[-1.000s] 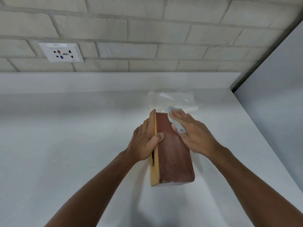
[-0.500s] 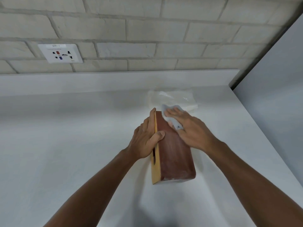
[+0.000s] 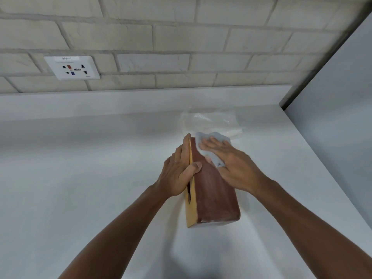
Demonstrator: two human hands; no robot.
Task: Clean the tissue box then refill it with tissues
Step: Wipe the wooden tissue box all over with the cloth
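Observation:
A red-brown wooden tissue box [image 3: 216, 196] stands on its side on the white counter [image 3: 80, 178], its yellow slotted face turned left. My left hand [image 3: 179, 174] grips the box's far left edge, thumb over the top side. My right hand [image 3: 233, 164] presses a small white cloth [image 3: 209, 137] flat onto the box's upper side near the far end. Just behind the box lies a clear plastic pack of white tissues [image 3: 211, 121].
A brick wall with a white socket plate [image 3: 72, 67] rises behind the counter's raised back ledge. A grey panel [image 3: 342, 117] stands along the counter's right edge.
My right hand has slid the cloth along the box's upper side toward its far end. My left hand keeps the same hold on the box.

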